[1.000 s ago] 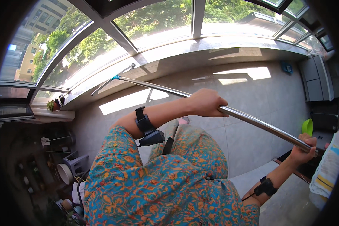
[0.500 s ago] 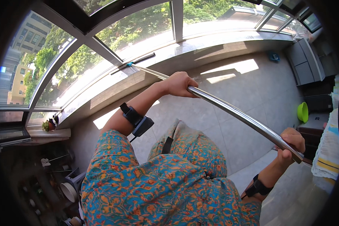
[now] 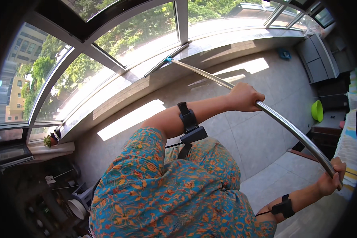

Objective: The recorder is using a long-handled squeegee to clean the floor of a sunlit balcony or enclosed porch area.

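A long-handled squeegee with a shiny metal pole slants from the window ledge down to the right. My left hand is closed round the middle of the pole, palm down. Near the pole's lower end, my right hand is wrapped round it. At the far end, a blue joint carries the thin dark squeegee head, which lies over the edge of the pale window ledge. I cannot tell whether its whole length touches.
Framed windows curve along the far side. At right stand a grey cabinet, a green basin and draped white cloth. A blue object lies on the floor. A potted plant and a white bucket are at left.
Both my hands have moved right with the pole, the right one also lower. The squeegee head has shifted right along the ledge and turned to a steeper slant.
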Tool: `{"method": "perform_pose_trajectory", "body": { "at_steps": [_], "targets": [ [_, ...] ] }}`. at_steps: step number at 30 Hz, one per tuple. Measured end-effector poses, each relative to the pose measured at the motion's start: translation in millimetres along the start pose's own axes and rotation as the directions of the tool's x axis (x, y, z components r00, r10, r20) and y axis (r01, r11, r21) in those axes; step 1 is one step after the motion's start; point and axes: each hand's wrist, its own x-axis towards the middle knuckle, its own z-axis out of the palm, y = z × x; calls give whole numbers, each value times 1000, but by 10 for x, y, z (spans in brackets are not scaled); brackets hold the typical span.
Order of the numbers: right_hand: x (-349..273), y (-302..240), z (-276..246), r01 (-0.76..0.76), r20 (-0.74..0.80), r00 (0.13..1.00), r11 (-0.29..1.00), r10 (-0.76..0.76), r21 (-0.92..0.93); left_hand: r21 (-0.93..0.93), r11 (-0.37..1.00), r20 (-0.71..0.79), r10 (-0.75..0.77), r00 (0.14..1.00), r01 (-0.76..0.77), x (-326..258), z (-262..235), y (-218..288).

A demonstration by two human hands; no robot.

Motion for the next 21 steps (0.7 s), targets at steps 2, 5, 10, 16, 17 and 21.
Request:
{"method": "perform_pose_trajectory", "body": {
  "at_steps": [2,5,10,16,17,21],
  "targets": [
    [-43,-147,-106,34,-13,999,992,-36,-119,-47,997,-34,63,997,-65,205,76,14],
    [-161,-407,-96,76,63,996,947,-59,-311,-45,990,-45,131,990,-133,423,137,-10],
    [-348,-502,-65,94,-3,995,944,-100,-317,-58,993,48,102,994,-100,457,150,122],
    [-440,-350,151,-104,-182,980,987,81,-123,-19,994,43,105,993,-105,485,257,28],
    [-440,-339,200,-138,-317,945,977,81,-164,-30,993,13,117,993,-116,506,302,25],
    [-565,-314,232,-164,-478,878,957,31,-240,-84,989,79,131,988,-124,636,368,-23]
  ]
}}
